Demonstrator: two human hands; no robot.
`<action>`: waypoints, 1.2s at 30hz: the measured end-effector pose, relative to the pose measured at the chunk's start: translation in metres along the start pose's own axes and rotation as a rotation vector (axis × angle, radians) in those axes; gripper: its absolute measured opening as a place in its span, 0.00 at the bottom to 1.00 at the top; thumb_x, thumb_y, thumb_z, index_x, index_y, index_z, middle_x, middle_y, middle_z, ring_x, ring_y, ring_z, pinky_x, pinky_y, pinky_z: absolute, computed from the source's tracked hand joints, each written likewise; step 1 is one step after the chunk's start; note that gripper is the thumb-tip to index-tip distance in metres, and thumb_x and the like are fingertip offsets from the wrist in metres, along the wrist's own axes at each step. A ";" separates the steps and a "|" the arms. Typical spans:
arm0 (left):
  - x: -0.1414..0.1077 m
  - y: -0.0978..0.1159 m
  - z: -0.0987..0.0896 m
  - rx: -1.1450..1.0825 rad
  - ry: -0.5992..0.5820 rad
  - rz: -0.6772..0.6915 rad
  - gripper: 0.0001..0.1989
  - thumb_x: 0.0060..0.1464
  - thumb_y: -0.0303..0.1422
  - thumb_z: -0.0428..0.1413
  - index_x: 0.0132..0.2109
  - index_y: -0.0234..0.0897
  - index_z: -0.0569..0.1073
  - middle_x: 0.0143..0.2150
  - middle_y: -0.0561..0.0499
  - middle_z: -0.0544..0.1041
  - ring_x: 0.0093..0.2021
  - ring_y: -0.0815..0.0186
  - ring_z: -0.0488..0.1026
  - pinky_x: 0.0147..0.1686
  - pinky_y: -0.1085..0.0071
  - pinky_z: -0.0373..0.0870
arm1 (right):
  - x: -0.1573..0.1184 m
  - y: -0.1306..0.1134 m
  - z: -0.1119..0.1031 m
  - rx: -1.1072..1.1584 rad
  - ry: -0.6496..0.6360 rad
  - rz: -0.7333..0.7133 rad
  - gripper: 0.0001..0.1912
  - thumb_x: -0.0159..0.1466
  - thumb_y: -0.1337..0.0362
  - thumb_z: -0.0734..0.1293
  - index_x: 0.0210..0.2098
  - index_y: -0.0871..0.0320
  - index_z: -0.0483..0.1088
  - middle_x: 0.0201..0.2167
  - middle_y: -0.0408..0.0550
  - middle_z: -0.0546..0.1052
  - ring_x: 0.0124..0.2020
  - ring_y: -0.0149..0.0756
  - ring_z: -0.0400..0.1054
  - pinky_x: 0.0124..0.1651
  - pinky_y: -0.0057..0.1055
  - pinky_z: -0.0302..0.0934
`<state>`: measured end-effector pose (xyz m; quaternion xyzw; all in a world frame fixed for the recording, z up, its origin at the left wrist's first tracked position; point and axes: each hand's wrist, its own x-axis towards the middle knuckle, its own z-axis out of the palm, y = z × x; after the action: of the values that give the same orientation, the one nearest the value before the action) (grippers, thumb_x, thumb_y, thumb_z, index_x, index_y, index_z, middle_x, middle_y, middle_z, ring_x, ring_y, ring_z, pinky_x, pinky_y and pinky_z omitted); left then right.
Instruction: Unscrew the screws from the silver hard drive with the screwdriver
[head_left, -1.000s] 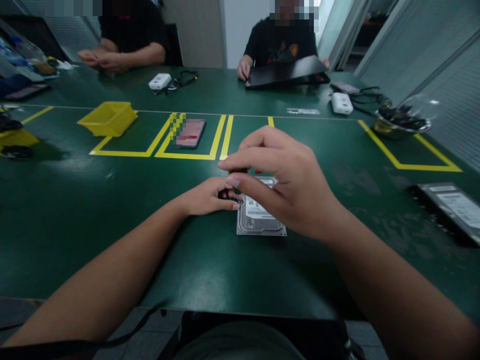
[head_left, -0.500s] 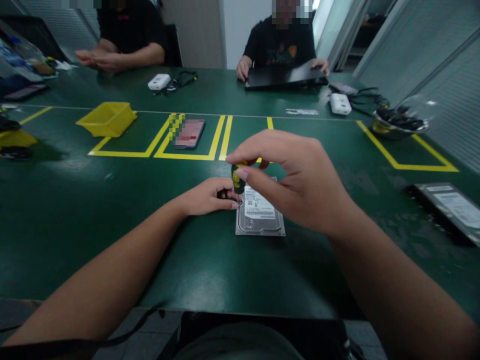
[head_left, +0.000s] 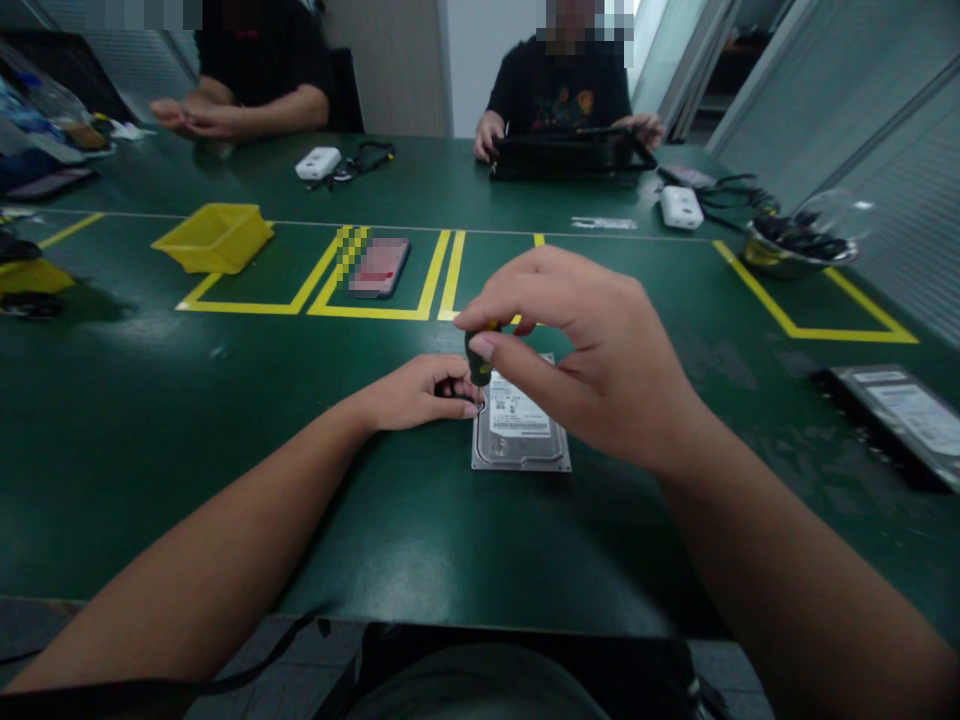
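Note:
A silver hard drive (head_left: 521,445) with a white label lies flat on the green table in front of me. My right hand (head_left: 592,350) pinches the short dark green and yellow handle of a screwdriver (head_left: 478,360) between thumb and fingers. The screwdriver stands nearly upright, its thin shaft pointing down at the drive's left edge. Beside that edge, my left hand (head_left: 420,392) rests on the table with curled fingers, gripping the drive's side, its thumb tip close to the shaft. My right hand hides part of the drive's far right side.
Another hard drive (head_left: 900,415) lies at the right. Farther back are a yellow bin (head_left: 214,240), a phone (head_left: 380,267) and a metal bowl (head_left: 799,250) of dark items. Two people sit opposite; one holds a black panel (head_left: 570,155). Yellow tape outlines mark the table.
The screwdriver handle has turned in my right fingers, and its yellow marking shows differently. My left hand and the drive stay put. Across the table, the person has tilted the black panel.

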<state>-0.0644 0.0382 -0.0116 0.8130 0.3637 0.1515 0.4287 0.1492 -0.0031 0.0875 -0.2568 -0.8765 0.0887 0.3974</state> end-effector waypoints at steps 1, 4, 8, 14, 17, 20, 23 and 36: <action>0.000 -0.001 0.000 -0.013 -0.010 0.005 0.17 0.55 0.42 0.61 0.45 0.33 0.75 0.41 0.48 0.77 0.40 0.63 0.73 0.40 0.68 0.71 | 0.000 0.000 0.000 -0.002 -0.004 -0.009 0.09 0.64 0.72 0.64 0.40 0.57 0.74 0.40 0.45 0.79 0.44 0.34 0.72 0.49 0.34 0.67; 0.000 -0.004 0.000 -0.021 -0.017 0.017 0.17 0.56 0.41 0.61 0.46 0.34 0.75 0.43 0.48 0.77 0.41 0.64 0.73 0.42 0.68 0.71 | 0.000 0.000 -0.002 -0.007 -0.011 -0.020 0.11 0.65 0.72 0.62 0.42 0.56 0.74 0.43 0.44 0.79 0.46 0.34 0.72 0.51 0.35 0.67; 0.001 -0.004 0.001 -0.017 -0.014 0.028 0.17 0.56 0.42 0.61 0.46 0.33 0.75 0.43 0.48 0.77 0.41 0.63 0.73 0.42 0.68 0.71 | 0.000 0.000 -0.002 -0.008 -0.027 -0.021 0.11 0.65 0.72 0.62 0.42 0.56 0.74 0.43 0.44 0.79 0.46 0.33 0.72 0.51 0.35 0.67; 0.000 0.005 -0.001 0.062 0.034 0.017 0.14 0.54 0.40 0.61 0.42 0.33 0.77 0.37 0.50 0.76 0.38 0.64 0.71 0.38 0.70 0.69 | -0.001 0.002 0.002 -0.049 0.002 0.011 0.08 0.65 0.66 0.66 0.41 0.61 0.76 0.37 0.48 0.75 0.39 0.32 0.70 0.42 0.31 0.64; 0.000 0.007 -0.001 0.073 0.045 0.020 0.13 0.54 0.39 0.61 0.41 0.34 0.77 0.36 0.51 0.75 0.37 0.65 0.71 0.37 0.71 0.69 | -0.001 0.003 0.005 -0.065 0.029 0.017 0.08 0.64 0.63 0.68 0.39 0.62 0.77 0.34 0.48 0.74 0.37 0.32 0.68 0.40 0.30 0.63; 0.000 0.004 0.000 0.017 0.033 0.024 0.14 0.55 0.40 0.60 0.42 0.33 0.76 0.39 0.49 0.76 0.38 0.64 0.72 0.38 0.70 0.69 | -0.001 0.003 0.004 -0.073 0.044 0.014 0.10 0.65 0.62 0.66 0.40 0.61 0.77 0.35 0.48 0.75 0.38 0.32 0.69 0.41 0.31 0.64; 0.001 -0.002 0.001 -0.029 0.008 0.047 0.14 0.55 0.40 0.60 0.43 0.33 0.76 0.40 0.49 0.76 0.39 0.65 0.72 0.39 0.70 0.70 | -0.001 0.001 0.000 -0.062 0.004 -0.008 0.10 0.66 0.67 0.63 0.42 0.61 0.76 0.40 0.49 0.78 0.42 0.33 0.71 0.46 0.32 0.65; 0.000 0.008 -0.002 0.047 0.011 0.039 0.09 0.56 0.37 0.58 0.39 0.35 0.76 0.40 0.50 0.77 0.38 0.66 0.73 0.39 0.71 0.69 | -0.001 0.003 0.001 -0.129 0.020 0.110 0.15 0.63 0.53 0.69 0.31 0.58 0.67 0.27 0.43 0.71 0.29 0.30 0.62 0.33 0.31 0.56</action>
<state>-0.0618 0.0360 -0.0040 0.8290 0.3536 0.1555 0.4044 0.1502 -0.0009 0.0852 -0.3303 -0.8610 0.0511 0.3834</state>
